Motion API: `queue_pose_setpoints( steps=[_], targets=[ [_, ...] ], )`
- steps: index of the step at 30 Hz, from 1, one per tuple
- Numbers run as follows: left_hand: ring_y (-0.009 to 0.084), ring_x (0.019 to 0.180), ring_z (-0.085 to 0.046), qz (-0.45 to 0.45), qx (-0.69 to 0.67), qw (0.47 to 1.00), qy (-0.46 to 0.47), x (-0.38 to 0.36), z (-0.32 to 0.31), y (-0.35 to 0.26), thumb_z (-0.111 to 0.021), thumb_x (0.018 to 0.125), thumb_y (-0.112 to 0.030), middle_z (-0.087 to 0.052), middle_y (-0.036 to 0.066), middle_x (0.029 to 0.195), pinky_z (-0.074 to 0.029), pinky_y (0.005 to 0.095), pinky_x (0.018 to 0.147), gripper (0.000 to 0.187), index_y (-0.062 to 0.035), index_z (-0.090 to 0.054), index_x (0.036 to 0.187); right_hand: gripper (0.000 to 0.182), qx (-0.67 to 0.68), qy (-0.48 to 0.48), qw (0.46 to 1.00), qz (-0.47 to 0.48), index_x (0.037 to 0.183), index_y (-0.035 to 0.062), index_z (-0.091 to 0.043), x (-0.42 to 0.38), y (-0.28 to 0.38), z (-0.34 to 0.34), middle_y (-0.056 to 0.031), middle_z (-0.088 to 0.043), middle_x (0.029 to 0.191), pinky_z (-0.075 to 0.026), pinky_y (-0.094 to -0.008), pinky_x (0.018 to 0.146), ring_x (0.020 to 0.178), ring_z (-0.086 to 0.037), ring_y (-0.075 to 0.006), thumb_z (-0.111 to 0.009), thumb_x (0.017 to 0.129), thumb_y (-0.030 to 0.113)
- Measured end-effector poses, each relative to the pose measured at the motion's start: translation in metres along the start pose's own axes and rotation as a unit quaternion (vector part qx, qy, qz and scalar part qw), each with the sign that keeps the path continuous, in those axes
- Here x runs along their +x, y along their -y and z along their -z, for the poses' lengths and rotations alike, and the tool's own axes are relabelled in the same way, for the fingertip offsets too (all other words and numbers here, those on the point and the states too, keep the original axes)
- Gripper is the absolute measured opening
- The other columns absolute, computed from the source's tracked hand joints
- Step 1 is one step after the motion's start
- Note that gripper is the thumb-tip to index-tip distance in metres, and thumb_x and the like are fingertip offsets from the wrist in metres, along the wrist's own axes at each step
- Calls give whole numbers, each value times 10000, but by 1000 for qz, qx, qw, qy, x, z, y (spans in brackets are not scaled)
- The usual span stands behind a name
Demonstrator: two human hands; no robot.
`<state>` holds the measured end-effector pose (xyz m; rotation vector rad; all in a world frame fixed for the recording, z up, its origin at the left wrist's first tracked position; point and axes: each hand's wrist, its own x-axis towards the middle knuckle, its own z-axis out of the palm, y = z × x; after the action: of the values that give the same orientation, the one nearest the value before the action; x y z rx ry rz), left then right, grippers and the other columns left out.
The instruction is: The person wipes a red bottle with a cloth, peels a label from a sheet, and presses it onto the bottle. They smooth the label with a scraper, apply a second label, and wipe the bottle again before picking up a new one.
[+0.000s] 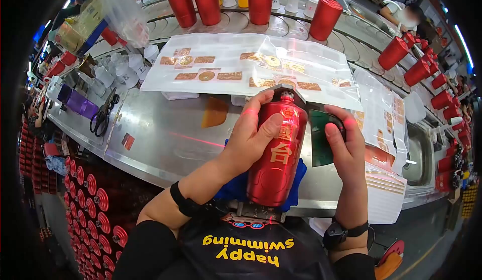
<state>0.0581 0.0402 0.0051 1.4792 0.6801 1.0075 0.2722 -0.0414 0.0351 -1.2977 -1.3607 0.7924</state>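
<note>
My left hand (253,134) is wrapped round the upper side of a red bottle (276,179) with gold characters down its front. The bottle leans slightly, its neck away from me, over a blue cloth (298,180) at the bench's near edge. My right hand (346,142), just right of the bottle, pinches a flat, dark green scraper (321,147) between thumb and fingers. The scraper appears apart from the bottle. Beyond both hands lies a white sheet of gold decals (226,85).
An amber scraper (215,113) and black scissors (103,117) lie on the steel bench (150,129). Red bottles (260,4) stand on a conveyor (236,21) behind. On the right are more decal sheets (376,97) and a sink (419,154). A person (401,16) sits at the far right.
</note>
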Motion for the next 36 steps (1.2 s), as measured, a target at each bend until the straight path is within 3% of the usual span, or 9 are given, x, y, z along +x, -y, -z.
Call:
queue_pose_setpoints(
  steps=[3, 4, 5, 7, 10, 16, 25, 28, 36],
  targets=[
    [324, 1327, -435, -1, 18, 1000, 4, -7, 0, 4, -613, 964, -421, -417, 264, 1420, -330, 383, 1115, 766, 90, -308, 1447, 388, -80, -19, 993, 84, 1334, 21, -544, -14, 3, -13, -177, -597, 1289, -521, -315, 876, 1088, -627, -220, -515, 955, -56],
    [323, 1330, -431, -6, 31, 999, 6, -8, 0, 7, -612, 966, -415, -412, 263, 1424, -326, 381, 1119, 769, 86, -296, 1457, 527, -146, 23, 979, 143, 1372, 57, -537, -17, 5, -14, -236, -502, 1407, -522, -366, 917, 1198, -585, -310, -509, 885, -146],
    [322, 1333, -427, -7, 31, 999, 6, -8, 0, 8, -610, 970, -403, -410, 260, 1427, -320, 380, 1123, 760, 83, -292, 1461, 619, -198, 47, 963, 178, 1370, 92, -562, -21, 4, -18, -250, -479, 1419, -508, -403, 948, 1211, -561, -368, -558, 804, -156],
    [320, 1342, -416, -9, 26, 1000, 6, -9, -1, 11, -608, 975, -382, -403, 254, 1434, -307, 378, 1131, 747, 77, -285, 1469, 648, -295, 66, 924, 235, 1356, 105, -587, -25, 7, -25, -267, -464, 1420, -478, -440, 990, 1208, -543, -408, -582, 760, -149],
    [314, 1363, -388, -6, 4, 1000, 12, -11, -1, 13, -607, 980, -357, -381, 246, 1455, -287, 372, 1144, 739, 70, -271, 1480, 643, -323, 68, 913, 238, 1351, 104, -594, -28, 3, -25, -280, -470, 1404, -456, -460, 1011, 1187, -539, -437, -598, 752, -131],
    [287, 1409, -328, 6, -63, 997, 35, -15, 3, 8, -601, 986, -344, -312, 229, 1513, -257, 363, 1160, 776, 59, -203, 1516, 616, -338, 47, 912, 228, 1340, 123, -608, -34, 4, -24, -282, -486, 1382, -465, -468, 987, 1169, -539, -443, -618, 767, -101],
    [284, 1435, -267, -6, 20, 997, 68, -32, 6, 12, -665, 936, -400, -221, 229, 1547, -234, 375, 1169, 972, 40, -53, 1550, 618, -334, 77, 905, 252, 1319, 149, -631, -44, 1, -22, -269, -501, 1369, -469, -474, 981, 1163, -540, -432, -649, 741, -70],
    [290, 1443, -242, 5, -11, 998, 63, -33, 3, 11, -696, 911, -413, -205, 230, 1548, -225, 386, 1173, 1023, 35, -36, 1552, 608, -339, 74, 905, 246, 1319, 137, -630, -48, -1, -21, -271, -501, 1368, -472, -473, 979, 1164, -540, -432, -645, 747, -72],
    [280, 1427, -276, 9, -21, 996, 81, -34, 5, 8, -691, 918, -402, -223, 223, 1537, -246, 377, 1163, 1022, 26, -14, 1553, 620, -333, 53, 913, 230, 1322, 120, -623, -50, -1, -21, -265, -514, 1352, -479, -462, 974, 1159, -547, -425, -628, 739, -92]
  ],
)
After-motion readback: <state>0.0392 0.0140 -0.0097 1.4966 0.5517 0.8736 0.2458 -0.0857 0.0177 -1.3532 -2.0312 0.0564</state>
